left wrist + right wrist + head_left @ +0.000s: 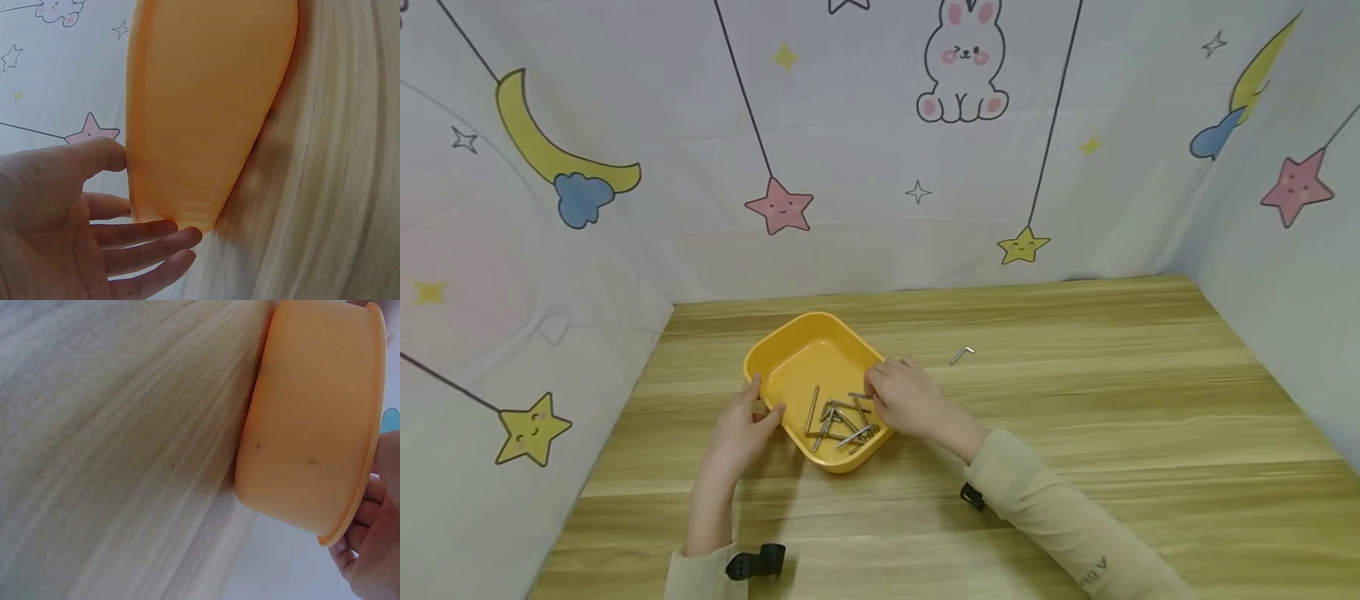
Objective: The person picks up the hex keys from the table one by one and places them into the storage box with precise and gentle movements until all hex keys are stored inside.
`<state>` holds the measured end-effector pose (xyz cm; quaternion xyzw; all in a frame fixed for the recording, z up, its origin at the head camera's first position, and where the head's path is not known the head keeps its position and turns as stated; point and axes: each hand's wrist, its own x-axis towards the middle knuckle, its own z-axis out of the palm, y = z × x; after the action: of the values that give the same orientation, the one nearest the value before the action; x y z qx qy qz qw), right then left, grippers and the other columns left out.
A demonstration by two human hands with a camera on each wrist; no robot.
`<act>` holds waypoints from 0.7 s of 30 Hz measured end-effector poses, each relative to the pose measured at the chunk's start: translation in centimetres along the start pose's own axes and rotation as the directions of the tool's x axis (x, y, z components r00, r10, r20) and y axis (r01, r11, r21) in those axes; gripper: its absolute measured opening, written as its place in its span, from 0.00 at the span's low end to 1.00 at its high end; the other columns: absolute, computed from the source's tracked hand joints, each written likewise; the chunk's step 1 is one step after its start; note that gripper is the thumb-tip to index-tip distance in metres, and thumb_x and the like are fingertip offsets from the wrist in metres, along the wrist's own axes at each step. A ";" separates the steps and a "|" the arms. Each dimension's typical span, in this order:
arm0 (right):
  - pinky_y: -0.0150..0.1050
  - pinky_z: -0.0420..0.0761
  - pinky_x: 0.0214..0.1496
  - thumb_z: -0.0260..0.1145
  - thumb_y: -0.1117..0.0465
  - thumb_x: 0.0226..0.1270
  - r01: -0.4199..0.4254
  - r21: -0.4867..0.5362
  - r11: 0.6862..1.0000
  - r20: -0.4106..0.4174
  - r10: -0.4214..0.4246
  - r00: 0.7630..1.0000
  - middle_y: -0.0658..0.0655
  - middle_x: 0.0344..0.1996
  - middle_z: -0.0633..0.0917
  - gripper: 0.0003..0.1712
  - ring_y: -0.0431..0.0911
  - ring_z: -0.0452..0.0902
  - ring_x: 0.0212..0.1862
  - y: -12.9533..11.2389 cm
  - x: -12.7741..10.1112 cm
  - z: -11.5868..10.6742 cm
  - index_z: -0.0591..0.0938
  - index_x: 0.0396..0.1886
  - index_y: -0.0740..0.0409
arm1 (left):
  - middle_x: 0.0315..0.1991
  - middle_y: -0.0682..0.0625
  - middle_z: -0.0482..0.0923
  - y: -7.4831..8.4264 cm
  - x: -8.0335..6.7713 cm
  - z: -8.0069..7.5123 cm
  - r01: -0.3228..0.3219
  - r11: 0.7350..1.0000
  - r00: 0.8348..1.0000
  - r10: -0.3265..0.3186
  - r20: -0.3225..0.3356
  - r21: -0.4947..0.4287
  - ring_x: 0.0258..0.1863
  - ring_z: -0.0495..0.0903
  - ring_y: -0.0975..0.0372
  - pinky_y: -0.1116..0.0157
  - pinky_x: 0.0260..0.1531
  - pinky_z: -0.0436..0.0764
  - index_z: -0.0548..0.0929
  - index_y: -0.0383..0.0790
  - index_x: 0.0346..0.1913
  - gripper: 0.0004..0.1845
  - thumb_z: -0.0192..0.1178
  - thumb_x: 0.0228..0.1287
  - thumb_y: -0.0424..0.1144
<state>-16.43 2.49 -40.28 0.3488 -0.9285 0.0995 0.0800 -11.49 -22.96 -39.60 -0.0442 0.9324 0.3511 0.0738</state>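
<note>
A yellow plastic tray rests on the table with several metal hex keys heaped in its near right part. My left hand touches the tray's left side, thumb at the near edge and fingers spread apart. In the left wrist view its fingers lie nearly straight by the outer corner. At the right corner, my right hand grips the rim with curled fingers. The right wrist view shows these fingers tucked around the rim, partly hidden behind the tray wall.
One small hex key lies by itself on the wooden table, beyond the right hand. A printed cloth with stars, moons and a rabbit hangs along the back and sides. Black straps with small devices sit at the cuffs.
</note>
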 end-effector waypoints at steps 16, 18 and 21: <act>0.34 0.63 0.39 0.66 0.64 0.57 -0.019 0.025 1.000 -0.045 0.020 0.999 0.47 0.31 0.84 0.05 0.43 0.75 0.36 0.3 0.5 0.7 0.80 0.33 0.51 | 0.71 0.31 0.57 0.0 0.1 0.1 -0.001 1.000 1.000 0.001 -0.006 -0.008 0.55 0.76 0.45 0.48 0.54 0.76 0.46 0.34 0.76 0.40 0.51 0.71 0.47; 0.35 0.63 0.39 0.66 0.64 0.57 -0.021 0.025 0.999 -0.047 0.022 0.999 0.47 0.31 0.84 0.05 0.43 0.75 0.36 0.2 0.5 0.7 0.80 0.33 0.51 | 0.71 0.31 0.57 0.1 0.1 0.1 0.000 1.000 1.000 0.000 -0.003 -0.008 0.56 0.76 0.45 0.48 0.55 0.76 0.46 0.34 0.76 0.40 0.51 0.71 0.47; 0.34 0.63 0.39 0.66 0.64 0.57 -0.024 0.026 0.999 -0.044 0.025 0.999 0.46 0.31 0.84 0.05 0.43 0.75 0.36 0.2 0.4 0.7 0.80 0.33 0.51 | 0.71 0.31 0.57 0.1 0.0 0.1 0.001 1.000 1.000 -0.001 -0.001 -0.006 0.56 0.76 0.44 0.48 0.55 0.75 0.46 0.33 0.76 0.39 0.51 0.72 0.47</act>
<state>-16.95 2.18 -40.92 0.3362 -0.9293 0.1201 0.0949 -11.55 -22.84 -39.59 -0.0448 0.9313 0.3538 0.0735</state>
